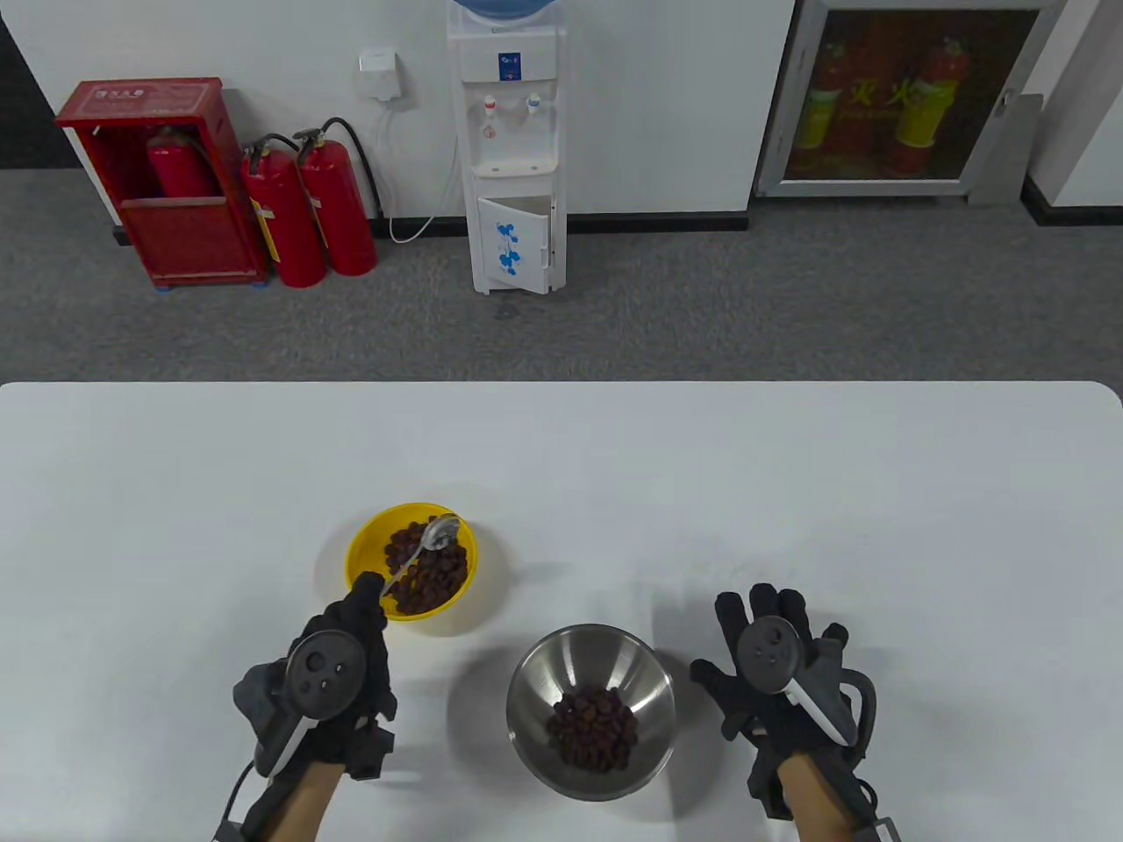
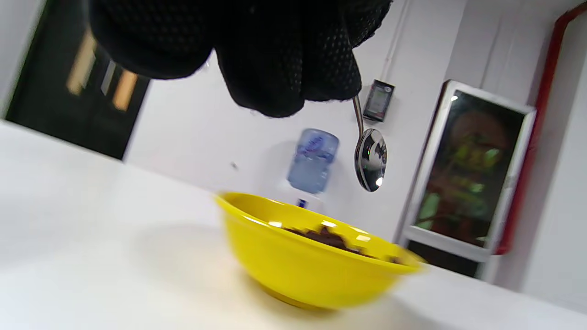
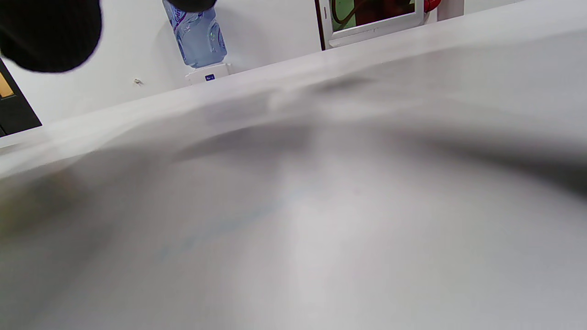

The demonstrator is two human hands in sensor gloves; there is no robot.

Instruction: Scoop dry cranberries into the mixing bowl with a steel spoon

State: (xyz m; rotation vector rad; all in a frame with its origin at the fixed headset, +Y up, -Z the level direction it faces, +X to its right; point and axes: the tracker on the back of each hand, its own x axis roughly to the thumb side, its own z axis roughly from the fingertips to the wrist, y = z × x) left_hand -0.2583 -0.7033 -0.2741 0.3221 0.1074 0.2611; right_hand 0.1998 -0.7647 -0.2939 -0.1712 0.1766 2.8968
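A yellow bowl [image 1: 361, 554] holds dry cranberries [image 1: 432, 572] left of the table's centre. My left hand [image 1: 338, 671] grips the handle of a steel spoon [image 1: 439, 532], whose empty bowl hangs over the yellow bowl. In the left wrist view the spoon [image 2: 370, 158] hangs well above the yellow bowl [image 2: 302, 266]. A steel mixing bowl [image 1: 590, 640] with a small heap of cranberries [image 1: 594, 728] stands near the front. My right hand [image 1: 776, 671] lies flat on the table to its right, fingers spread, holding nothing.
The white table [image 1: 790, 491] stretches wide behind and beside the bowls. Beyond its far edge stand a water dispenser [image 1: 515, 149] and fire extinguishers [image 1: 307, 210] on the floor.
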